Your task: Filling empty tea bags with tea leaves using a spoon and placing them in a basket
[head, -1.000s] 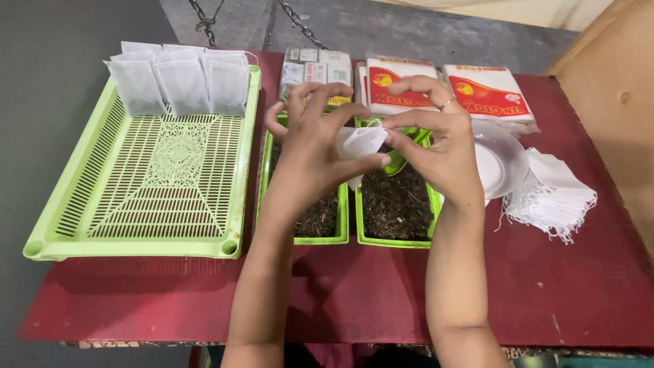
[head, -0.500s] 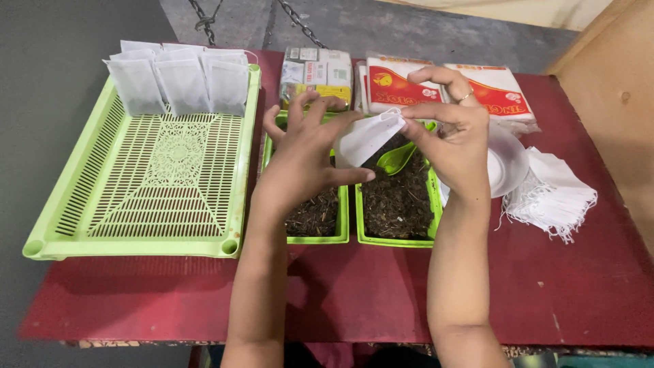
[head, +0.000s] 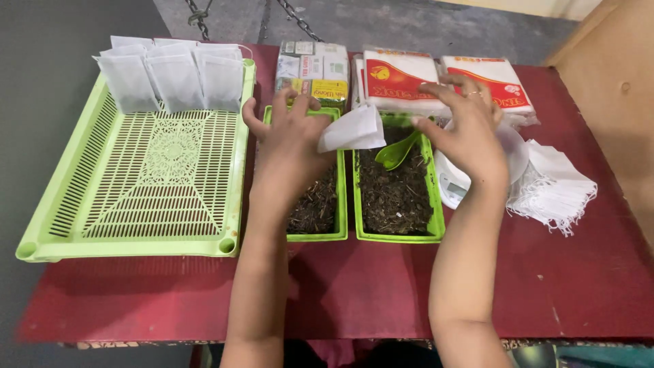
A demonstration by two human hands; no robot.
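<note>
My left hand (head: pixel 289 146) holds a small white filter bag (head: pixel 354 129) above two green trays of dark dried leaves (head: pixel 394 191), (head: pixel 315 208). My right hand (head: pixel 466 133) hovers just right of the bag with fingers spread and nothing in it. A green scoop (head: pixel 397 153) lies on the leaves in the right-hand tray, below the bag.
A large green slotted tray (head: pixel 160 170) on the left has several white bags (head: pixel 174 78) standing along its far edge. A white dish on a small scale (head: pixel 511 153) and a pile of empty bags (head: pixel 552 191) lie right. Packets (head: pixel 398 78) line the back of the red table (head: pixel 381 293).
My right hand has let go of the bag and drawn away to the right with fingers spread. My left hand keeps the bag, now flatter and lower over the leaf trays.
</note>
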